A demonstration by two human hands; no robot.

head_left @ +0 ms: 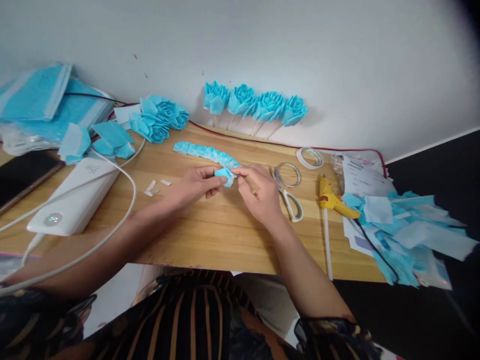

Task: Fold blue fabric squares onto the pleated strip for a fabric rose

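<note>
Between my two hands is a small folded blue fabric petal (224, 176). My left hand (200, 183) pinches it with thumb and fingers from the left. On its right edge, my right hand (258, 187) closes thumb and forefinger. Just beyond my fingers lies a row of overlapping folded blue petals (204, 151), running off to the left. Its right end comes close to my right fingertips; whether they touch I cannot tell. A few small white strips (151, 186) lie on the table left of my left hand.
Scissors (294, 205), tape rolls (310, 158) and a yellow glue gun (330, 197) lie right, beside blue scraps (412, 220). Blue flowers (242, 100) lean against the wall; more flowers (157, 120) lie left. A white power bank (75, 197) trails a cable across my left forearm.
</note>
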